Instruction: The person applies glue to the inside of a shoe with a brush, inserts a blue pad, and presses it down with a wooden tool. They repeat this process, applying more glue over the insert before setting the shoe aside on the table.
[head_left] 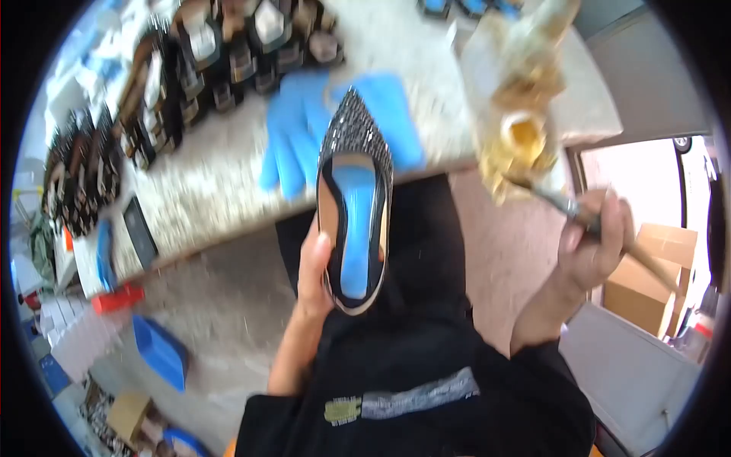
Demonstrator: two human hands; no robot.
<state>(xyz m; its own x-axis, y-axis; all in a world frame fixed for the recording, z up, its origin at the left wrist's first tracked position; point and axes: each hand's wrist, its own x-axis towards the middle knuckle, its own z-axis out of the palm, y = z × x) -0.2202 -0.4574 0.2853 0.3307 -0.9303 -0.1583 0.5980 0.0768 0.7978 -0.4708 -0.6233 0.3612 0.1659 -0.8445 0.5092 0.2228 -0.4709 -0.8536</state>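
A pointed shoe (355,126) with a dark glittery toe and a blue insole is held up near the middle of the view. My left hand (314,266) is closed around its heel end, thumb on the left side. At the right, my right hand (598,236) grips a brush (563,204) with a long wooden handle. The bristle end points left, just below a glue-stained pot (525,137) with yellowish contents. Behind the shoe's toe, blue gloves (297,137) lie on the worktable (205,183).
Several dark shoes (251,53) stand in rows at the table's back left. A black flat object (140,232) lies near the left edge. On the floor are a blue dustpan (161,352) and, at right, cardboard boxes (641,293).
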